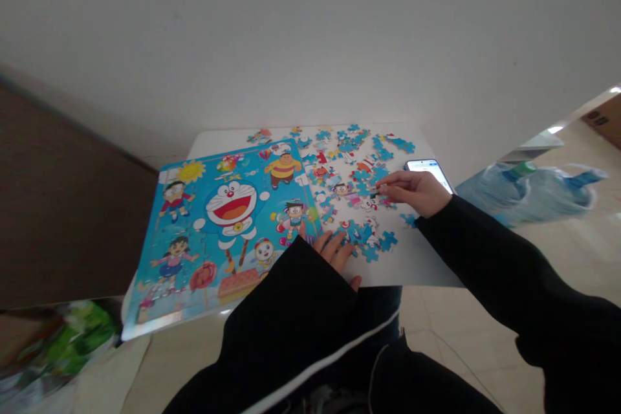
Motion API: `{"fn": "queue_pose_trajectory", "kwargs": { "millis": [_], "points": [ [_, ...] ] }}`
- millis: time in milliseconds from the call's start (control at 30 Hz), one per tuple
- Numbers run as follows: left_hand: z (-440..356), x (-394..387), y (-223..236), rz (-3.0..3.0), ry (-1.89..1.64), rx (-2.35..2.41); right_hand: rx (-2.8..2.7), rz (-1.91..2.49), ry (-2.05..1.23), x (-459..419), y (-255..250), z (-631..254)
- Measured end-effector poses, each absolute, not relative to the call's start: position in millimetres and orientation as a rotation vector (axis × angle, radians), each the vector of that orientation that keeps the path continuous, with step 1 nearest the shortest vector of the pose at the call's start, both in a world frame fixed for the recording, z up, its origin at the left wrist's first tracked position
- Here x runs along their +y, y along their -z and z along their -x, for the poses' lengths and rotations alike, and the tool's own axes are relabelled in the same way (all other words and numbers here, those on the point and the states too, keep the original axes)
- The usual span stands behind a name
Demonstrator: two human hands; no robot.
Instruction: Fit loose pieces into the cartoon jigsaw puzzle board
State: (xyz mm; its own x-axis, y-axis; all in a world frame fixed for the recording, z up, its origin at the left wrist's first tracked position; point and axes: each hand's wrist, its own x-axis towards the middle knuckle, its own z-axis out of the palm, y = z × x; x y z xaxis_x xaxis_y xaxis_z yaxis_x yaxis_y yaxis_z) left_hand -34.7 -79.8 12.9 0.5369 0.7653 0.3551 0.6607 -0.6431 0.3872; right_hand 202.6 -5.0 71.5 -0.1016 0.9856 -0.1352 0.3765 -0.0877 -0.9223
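Nearest to the camera were two black sleeves (pixel 301 310) of the person, reaching over a small white counter (pixel 417 265). At the left side of the counter lay a picture board (pixel 218 233) with cartoon figures, its near edge hanging a little over the counter edge. The left hand (pixel 334 252) lay flat with fingers spread, just beside the right edge of the board and touching loose blue puzzle pieces (pixel 349 168). More to the right, the right hand (pixel 412 191) had its fingertips pinched together on one small piece (pixel 376 191) above the scattered heap. A phone (pixel 429 168) lay behind this hand. On the floor at the far right lay water bottles (pixel 528 191).
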Motion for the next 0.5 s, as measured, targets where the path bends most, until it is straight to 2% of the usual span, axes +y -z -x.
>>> {"fn": "queue_pose_trajectory", "kwargs": {
  "millis": [167, 500],
  "points": [
    [35, -80, -11, -2.529, -0.763, 1.199, -1.293, 1.537, -1.174, 6, -67, -173],
    [35, -78, 2, -2.516, -0.947, 1.161, -1.113, 1.461, -1.406, 26, -74, -152]
  ]
}}
